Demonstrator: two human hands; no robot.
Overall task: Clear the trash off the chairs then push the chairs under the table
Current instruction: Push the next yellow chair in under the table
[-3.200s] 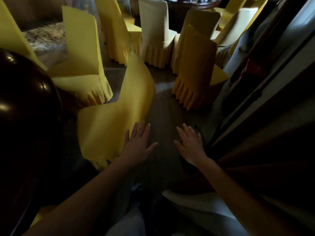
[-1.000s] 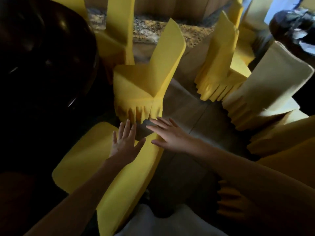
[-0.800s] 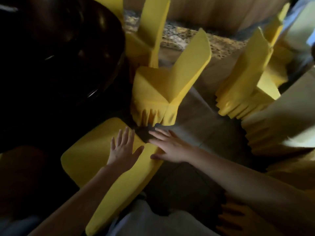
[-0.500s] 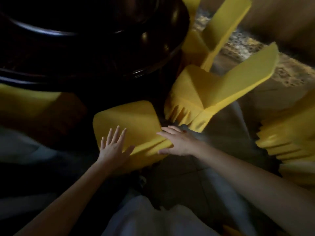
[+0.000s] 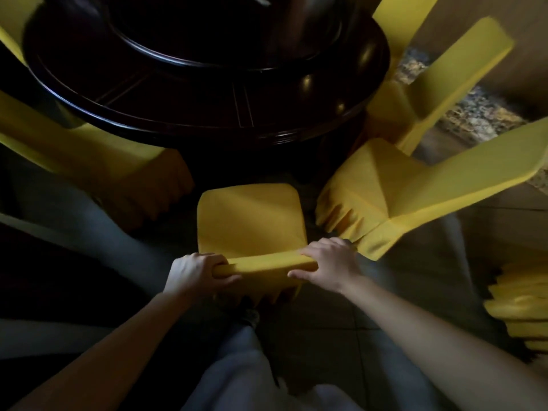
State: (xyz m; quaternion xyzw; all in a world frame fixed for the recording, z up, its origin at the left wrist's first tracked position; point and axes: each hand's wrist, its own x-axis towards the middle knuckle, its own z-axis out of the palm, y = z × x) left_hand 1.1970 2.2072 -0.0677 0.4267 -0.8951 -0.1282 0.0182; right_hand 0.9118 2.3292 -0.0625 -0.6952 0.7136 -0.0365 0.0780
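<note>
Directly below me stands a chair in a yellow cover, its seat facing the dark round table. Both hands grip the top edge of its backrest: my left hand at the left end, my right hand at the right end. The seat's front edge lies near the table's rim, and no trash shows on the seat. The chair's legs are hidden under the pleated skirt.
A second yellow chair sits close on the right, almost touching the held chair. Another is tucked at the left, one more at the far right. A raised turntable tops the table. My legs are below.
My hands went from lying flat on the backrest to gripping its top edge. The view swung round, so I now stand squarely behind the chair, facing the table.
</note>
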